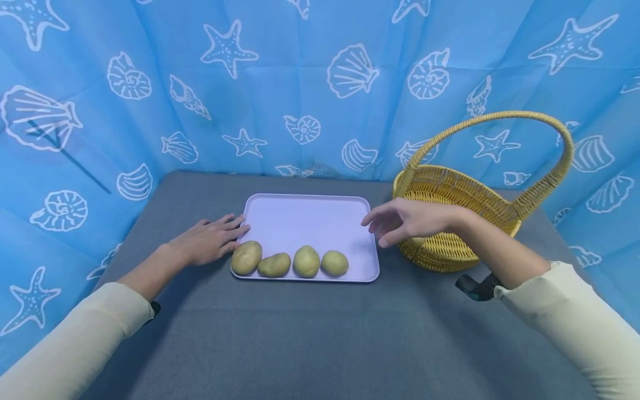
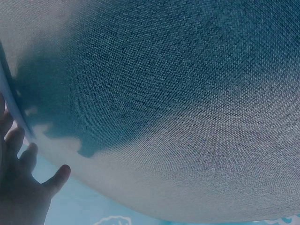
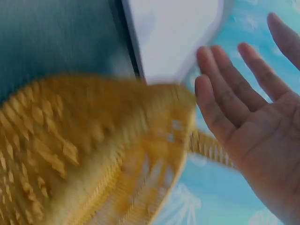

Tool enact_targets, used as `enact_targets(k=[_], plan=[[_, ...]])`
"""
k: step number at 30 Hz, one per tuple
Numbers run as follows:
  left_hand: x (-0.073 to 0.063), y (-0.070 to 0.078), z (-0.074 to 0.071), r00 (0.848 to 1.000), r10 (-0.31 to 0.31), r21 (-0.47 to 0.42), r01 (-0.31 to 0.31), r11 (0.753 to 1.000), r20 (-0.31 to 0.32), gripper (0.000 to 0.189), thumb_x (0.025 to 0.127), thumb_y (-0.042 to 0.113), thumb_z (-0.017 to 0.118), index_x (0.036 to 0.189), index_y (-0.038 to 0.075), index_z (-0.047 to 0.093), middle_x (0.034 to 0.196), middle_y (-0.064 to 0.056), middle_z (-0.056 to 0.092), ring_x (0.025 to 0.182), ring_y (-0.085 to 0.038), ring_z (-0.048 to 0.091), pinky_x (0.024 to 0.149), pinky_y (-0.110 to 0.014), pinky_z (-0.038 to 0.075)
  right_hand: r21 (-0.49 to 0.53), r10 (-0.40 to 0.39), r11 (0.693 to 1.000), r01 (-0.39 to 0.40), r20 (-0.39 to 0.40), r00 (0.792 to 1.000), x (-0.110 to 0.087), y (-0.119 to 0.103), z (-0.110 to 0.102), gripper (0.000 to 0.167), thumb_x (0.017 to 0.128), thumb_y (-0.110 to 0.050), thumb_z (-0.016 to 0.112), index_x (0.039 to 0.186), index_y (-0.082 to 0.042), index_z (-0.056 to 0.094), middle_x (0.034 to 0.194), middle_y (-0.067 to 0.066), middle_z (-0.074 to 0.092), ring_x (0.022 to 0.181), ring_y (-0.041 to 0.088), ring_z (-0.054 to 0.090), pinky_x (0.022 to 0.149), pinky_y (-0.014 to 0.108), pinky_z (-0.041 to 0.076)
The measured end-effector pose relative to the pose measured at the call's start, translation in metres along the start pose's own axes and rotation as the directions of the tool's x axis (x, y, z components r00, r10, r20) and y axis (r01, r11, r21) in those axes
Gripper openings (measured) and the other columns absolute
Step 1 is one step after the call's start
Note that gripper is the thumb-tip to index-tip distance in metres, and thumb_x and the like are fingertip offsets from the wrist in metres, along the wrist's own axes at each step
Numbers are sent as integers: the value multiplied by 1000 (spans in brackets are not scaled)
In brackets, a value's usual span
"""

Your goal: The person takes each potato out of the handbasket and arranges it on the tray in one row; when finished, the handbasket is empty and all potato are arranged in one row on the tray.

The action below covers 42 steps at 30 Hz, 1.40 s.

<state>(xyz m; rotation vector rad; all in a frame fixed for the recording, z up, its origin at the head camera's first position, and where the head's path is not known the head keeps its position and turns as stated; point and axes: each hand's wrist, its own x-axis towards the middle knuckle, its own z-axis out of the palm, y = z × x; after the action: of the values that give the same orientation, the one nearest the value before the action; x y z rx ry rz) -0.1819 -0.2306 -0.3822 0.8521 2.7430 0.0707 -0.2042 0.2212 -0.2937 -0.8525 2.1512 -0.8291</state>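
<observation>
Several potatoes (image 1: 306, 261) lie in a row along the near side of a pale lilac tray (image 1: 300, 216). The leftmost potato (image 1: 246, 258) is at the tray's corner. My left hand (image 1: 212, 240) has its fingers spread over the tray's left rim, just behind that potato, and holds nothing. Between the tray's right rim and the yellow wicker basket (image 1: 445, 261) hovers my right hand (image 1: 407, 219), fingers loosely bent and nothing in them. It overlaps the basket's near-left side in the head view. In the right wrist view its palm and spread fingers (image 3: 220, 105) appear beside the basket rim.
The basket's tall arched handle (image 1: 520, 115) rises at the right. A grey cloth (image 1: 300, 339) covers the table under everything. Behind and at the sides hangs a blue curtain (image 1: 280, 83) printed with shells and starfish.
</observation>
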Motion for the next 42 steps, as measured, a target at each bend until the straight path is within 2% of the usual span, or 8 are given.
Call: enact_targets(k=[5,12,17,21,24,30,34,42], plan=[[-2,-1,1,1000,-2,2,2,1000,-2,53,106,34,45,155,12,37,161,-14,29,148,-41,22,107,-72,25,-4,62,998,-62,-1,998,-23,7,-24,56,92,-18,72,141,-1,51,133,13,60,126,35,55,104,45,46],[-2,-3,2,1000,-1,-5,1,1000,-4,54,106,34,44,155,12,36,161,-14,28,148,-41,22,108,-72,25,91,147,985,-146,-8,989,-38,30,-43,51,92,-18,72,137,0,53,135,16,59,128,34,54,102,32,46],[-1,-3,2,1000,0,-5,0,1000,-4,54,106,35,45,155,12,36,161,-14,28,148,-41,22,107,-72,25,97,203,973,-209,70,977,-41,48,-51,55,94,-16,69,141,3,49,143,19,53,133,39,48,108,41,42],[-1,-2,1,1000,-1,-7,1,1000,-4,54,106,35,45,155,13,36,161,-14,28,148,-41,21,107,-72,25,60,260,961,-271,152,954,-40,57,-55,59,94,-19,68,147,-2,46,150,17,45,140,39,38,113,50,34],[0,-2,1,1000,-3,-8,3,1000,-3,55,106,35,45,155,13,36,162,-13,28,148,-41,21,107,-72,24,36,289,953,-301,188,939,-39,60,-56,61,95,-22,68,148,-5,45,152,18,42,141,39,36,111,49,37],[1,-3,1,1000,-2,-12,2,1000,-4,55,106,35,45,155,13,35,162,-13,27,148,-41,21,107,-72,25,67,337,928,-366,270,902,-32,59,-55,67,95,-18,67,151,2,36,146,28,44,123,32,56,103,45,47],[1,-3,1,1000,3,-11,-3,1000,-8,54,106,34,45,155,13,35,162,-13,27,148,-41,21,107,-72,25,71,377,909,-410,281,883,-27,57,-52,71,94,-17,67,152,5,31,140,28,49,119,28,60,102,44,48],[0,-3,1,1000,2,-22,-3,1000,-17,53,106,34,45,155,12,37,162,-13,28,148,-41,21,108,-72,25,137,413,881,-453,245,877,-19,59,-46,65,96,-12,63,148,10,31,114,18,64,102,32,68,94,46,53]])
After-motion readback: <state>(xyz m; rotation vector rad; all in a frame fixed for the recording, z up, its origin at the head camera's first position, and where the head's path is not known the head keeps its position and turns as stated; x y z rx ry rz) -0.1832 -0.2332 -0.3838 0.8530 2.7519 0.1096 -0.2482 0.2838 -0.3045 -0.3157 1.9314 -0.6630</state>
